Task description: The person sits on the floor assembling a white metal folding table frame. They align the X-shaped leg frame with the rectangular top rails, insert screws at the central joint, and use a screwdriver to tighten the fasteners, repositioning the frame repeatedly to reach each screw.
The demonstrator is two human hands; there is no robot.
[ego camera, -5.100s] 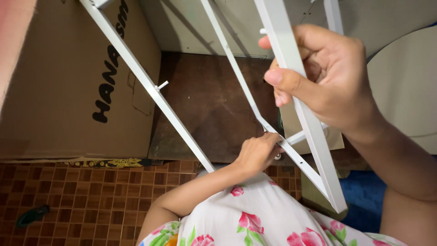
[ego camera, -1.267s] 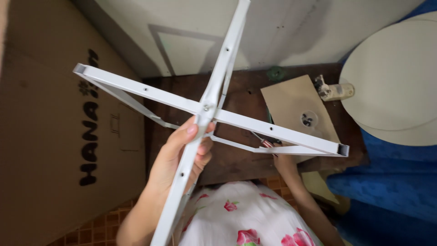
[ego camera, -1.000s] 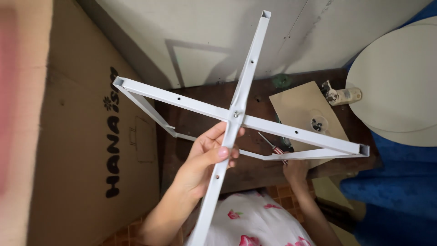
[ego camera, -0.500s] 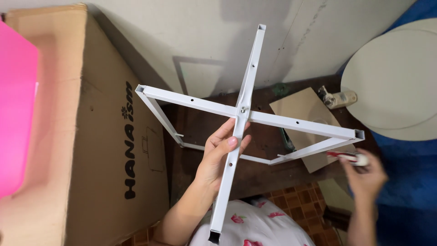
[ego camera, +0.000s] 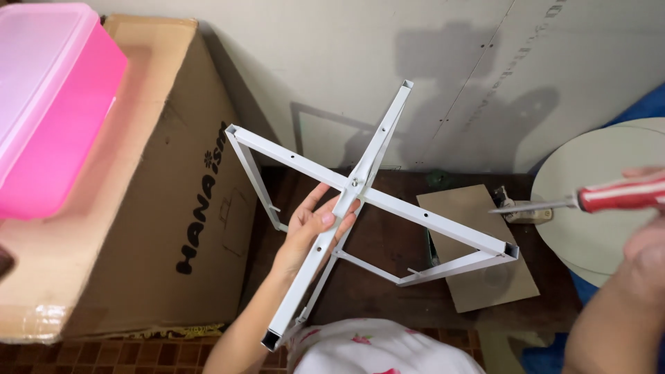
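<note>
White metal cross frame (ego camera: 388,208): held up in front of the wall, one bar's long axis running from lower left to upper right. Left hand (ego camera: 313,225) wraps that bar just below the crossing. Right hand (ego camera: 648,235), well apart, grips a red-handled screwdriver (ego camera: 589,199) pointing left toward the frame.

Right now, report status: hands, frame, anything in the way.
Left hand gripping white metal cross frame near its centre. Right hand holds red-handled screwdriver, clear of frame. Nothing between them.
</note>
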